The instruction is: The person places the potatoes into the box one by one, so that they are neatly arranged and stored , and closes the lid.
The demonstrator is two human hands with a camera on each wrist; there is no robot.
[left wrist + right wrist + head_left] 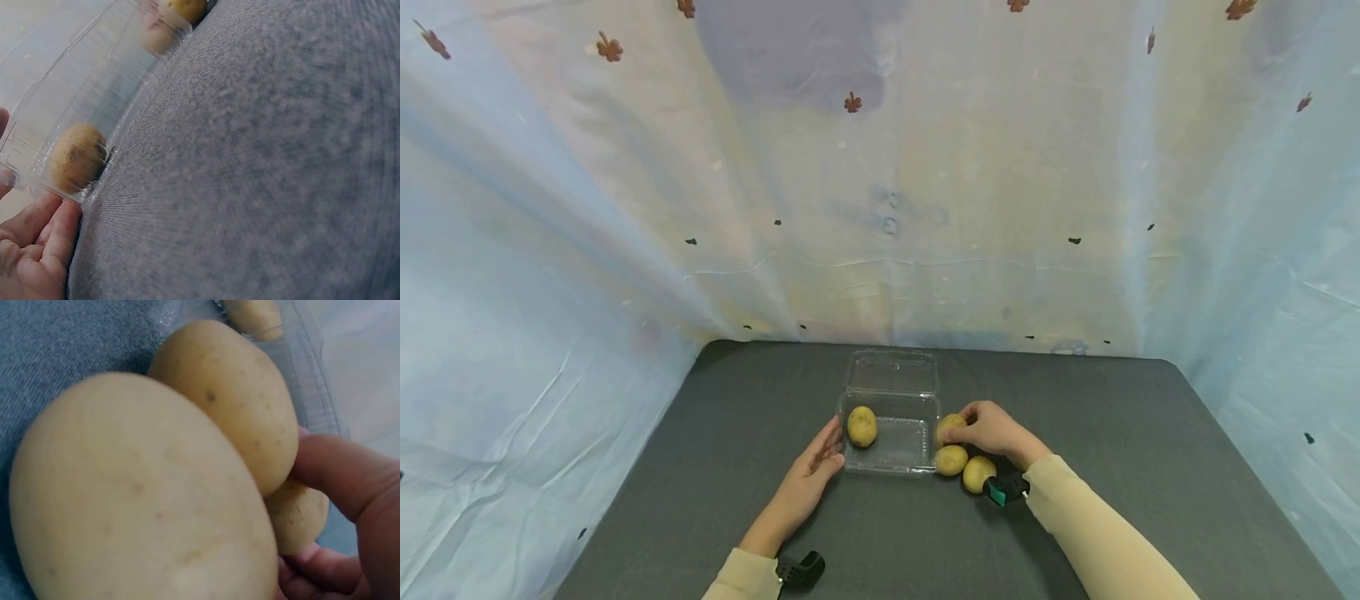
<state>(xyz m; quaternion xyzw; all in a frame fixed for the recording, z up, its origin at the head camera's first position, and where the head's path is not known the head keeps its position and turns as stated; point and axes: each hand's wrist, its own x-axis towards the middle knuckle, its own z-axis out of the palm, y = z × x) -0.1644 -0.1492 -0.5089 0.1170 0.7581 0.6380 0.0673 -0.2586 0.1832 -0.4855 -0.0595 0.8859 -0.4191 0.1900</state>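
A clear plastic clamshell box [901,458] stands on the table with its lid [892,372] folded back. Inside, at the left end, lies one potato [862,427]. My left hand [805,483] touches the box's left side with fairly straight fingers, partly hidden in the left wrist view. Just outside the right wall, my right hand [996,433] pinches a potato [299,515] between thumb and fingers. Closer to me, two more potatoes, a nearer one [979,475] under the wrist and another [951,460] by the box corner, sit on the table.
The dark grey table [760,417] has its far edge against a pale hanging sheet [880,275], which also runs down both sides. A black band [801,571] is on the left wrist, and another band [1006,488] is on the right.
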